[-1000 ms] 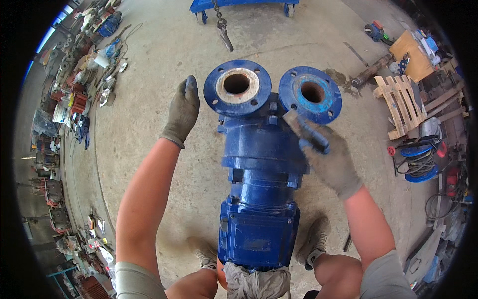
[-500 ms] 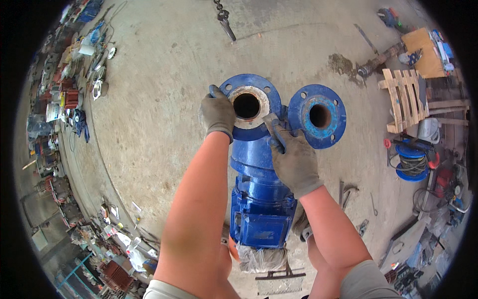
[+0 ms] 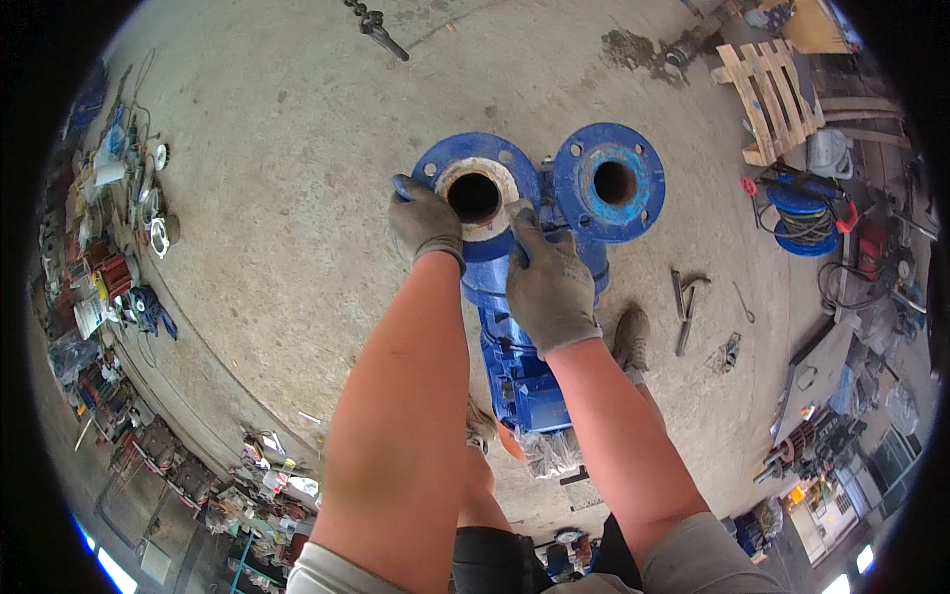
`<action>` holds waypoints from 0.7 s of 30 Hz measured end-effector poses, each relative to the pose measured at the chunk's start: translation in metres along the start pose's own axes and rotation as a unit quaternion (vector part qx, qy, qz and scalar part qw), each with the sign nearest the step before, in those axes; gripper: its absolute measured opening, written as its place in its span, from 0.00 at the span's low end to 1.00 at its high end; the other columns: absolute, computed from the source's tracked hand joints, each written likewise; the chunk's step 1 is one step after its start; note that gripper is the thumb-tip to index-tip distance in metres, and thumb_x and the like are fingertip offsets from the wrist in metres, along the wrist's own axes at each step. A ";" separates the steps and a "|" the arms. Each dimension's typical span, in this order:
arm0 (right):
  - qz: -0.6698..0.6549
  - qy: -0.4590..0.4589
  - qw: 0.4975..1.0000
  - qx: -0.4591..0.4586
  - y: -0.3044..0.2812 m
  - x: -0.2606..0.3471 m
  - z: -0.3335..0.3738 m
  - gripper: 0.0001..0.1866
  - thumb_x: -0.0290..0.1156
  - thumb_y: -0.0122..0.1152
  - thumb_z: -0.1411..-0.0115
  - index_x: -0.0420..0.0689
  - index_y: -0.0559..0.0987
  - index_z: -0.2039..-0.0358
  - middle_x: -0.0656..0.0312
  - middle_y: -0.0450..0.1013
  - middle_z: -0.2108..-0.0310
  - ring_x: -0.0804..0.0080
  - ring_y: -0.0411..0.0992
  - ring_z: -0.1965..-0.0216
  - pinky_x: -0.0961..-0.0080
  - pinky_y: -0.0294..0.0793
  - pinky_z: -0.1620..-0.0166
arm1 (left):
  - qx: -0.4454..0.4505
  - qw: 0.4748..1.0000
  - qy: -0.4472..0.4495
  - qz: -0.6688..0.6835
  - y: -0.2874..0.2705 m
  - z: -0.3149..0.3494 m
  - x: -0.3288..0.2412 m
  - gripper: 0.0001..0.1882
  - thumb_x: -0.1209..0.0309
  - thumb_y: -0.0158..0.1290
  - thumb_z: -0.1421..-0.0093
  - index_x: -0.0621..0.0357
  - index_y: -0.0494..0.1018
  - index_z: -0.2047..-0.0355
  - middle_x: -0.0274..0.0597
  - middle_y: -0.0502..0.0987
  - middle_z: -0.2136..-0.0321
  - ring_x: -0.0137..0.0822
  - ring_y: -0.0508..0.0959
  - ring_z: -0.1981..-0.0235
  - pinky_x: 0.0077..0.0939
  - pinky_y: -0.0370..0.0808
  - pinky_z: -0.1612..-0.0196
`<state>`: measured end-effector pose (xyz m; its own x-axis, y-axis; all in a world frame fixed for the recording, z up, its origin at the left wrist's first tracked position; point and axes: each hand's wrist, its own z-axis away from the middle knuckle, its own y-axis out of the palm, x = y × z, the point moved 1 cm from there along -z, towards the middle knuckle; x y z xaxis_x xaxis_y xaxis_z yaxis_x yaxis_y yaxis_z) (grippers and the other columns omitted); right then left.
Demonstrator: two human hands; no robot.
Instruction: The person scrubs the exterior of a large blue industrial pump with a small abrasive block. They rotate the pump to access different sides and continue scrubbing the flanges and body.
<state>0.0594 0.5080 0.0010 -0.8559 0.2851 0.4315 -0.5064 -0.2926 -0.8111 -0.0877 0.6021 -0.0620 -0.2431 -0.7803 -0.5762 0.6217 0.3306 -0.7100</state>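
A blue pump (image 3: 485, 289) with its motor (image 3: 539, 401) stands on the floor in front of me. It has two round bolt-holed flanges. My left hand (image 3: 426, 223), in a grey glove, grips the outer left edge of the left flange (image 3: 473, 148). Around its dark bore runs a whitish, rust-stained ring face (image 3: 485, 236). My right hand (image 3: 551, 287), also gloved, is closed at the right side of that face. A small greyish piece seems to be under its fingertips, too hidden to name. Just right of it is the other flange (image 3: 648, 188), untouched, with a lighter blue face.
A chain with a hook (image 3: 376, 32) lies on the floor ahead. To the right are a wooden pallet (image 3: 770, 99), a blue cable reel (image 3: 804, 218) and loose tools (image 3: 685, 312). Cluttered parts (image 3: 114, 277) line the left side. My shoe (image 3: 631, 337) is beside the pump.
The view has shifted, so the pump appears higher and slightly left. My right hand has moved up along the ring face's right side. My left hand keeps its hold on the flange edge.
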 end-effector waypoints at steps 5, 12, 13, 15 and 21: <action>-0.026 0.016 0.999 -0.034 0.008 0.007 0.005 0.33 0.35 0.60 0.30 0.55 0.73 0.24 0.22 0.76 0.42 0.36 0.84 0.48 0.50 0.86 0.46 | 0.009 1.000 -0.007 0.002 0.001 0.002 0.005 0.36 0.44 0.40 0.19 0.65 0.84 0.45 0.66 0.87 0.50 0.64 0.86 0.46 0.55 0.81 0.43; -0.076 -0.029 0.990 -0.113 -0.049 0.029 -0.090 0.19 0.34 0.56 0.24 0.44 0.84 0.38 0.36 0.83 0.49 0.39 0.83 0.48 0.52 0.83 0.47 | 0.031 0.999 -0.007 -0.004 0.004 -0.006 0.010 0.36 0.44 0.39 0.19 0.64 0.83 0.44 0.64 0.87 0.49 0.64 0.85 0.45 0.55 0.81 0.41; -0.033 -0.062 0.989 -0.134 -0.055 0.023 -0.089 0.20 0.32 0.56 0.24 0.44 0.83 0.36 0.37 0.83 0.46 0.42 0.83 0.46 0.54 0.83 0.46 | 0.038 0.999 -0.012 -0.016 0.004 -0.006 0.009 0.36 0.43 0.39 0.19 0.63 0.83 0.43 0.64 0.86 0.48 0.65 0.85 0.45 0.55 0.81 0.41; -0.008 -0.139 0.975 -0.170 -0.059 0.006 -0.069 0.21 0.26 0.56 0.24 0.42 0.81 0.33 0.40 0.81 0.40 0.47 0.83 0.43 0.58 0.83 0.43 | 0.042 0.999 -0.021 0.007 0.004 -0.005 0.009 0.35 0.44 0.38 0.19 0.62 0.82 0.43 0.63 0.86 0.49 0.65 0.85 0.44 0.56 0.81 0.40; -0.158 -0.083 0.982 -0.066 -0.023 -0.045 0.019 0.30 0.28 0.64 0.28 0.48 0.75 0.27 0.49 0.79 0.34 0.45 0.79 0.38 0.58 0.80 0.36 | 0.056 0.998 -0.025 -0.019 -0.004 0.000 0.004 0.35 0.44 0.37 0.18 0.62 0.83 0.45 0.64 0.86 0.48 0.66 0.84 0.43 0.56 0.80 0.40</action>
<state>0.1071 0.4841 0.0076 -0.6688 0.1860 0.7198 -0.7410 -0.0893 -0.6655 -0.0911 0.5973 -0.0614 -0.2323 -0.8178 -0.5265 0.6929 0.2407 -0.6797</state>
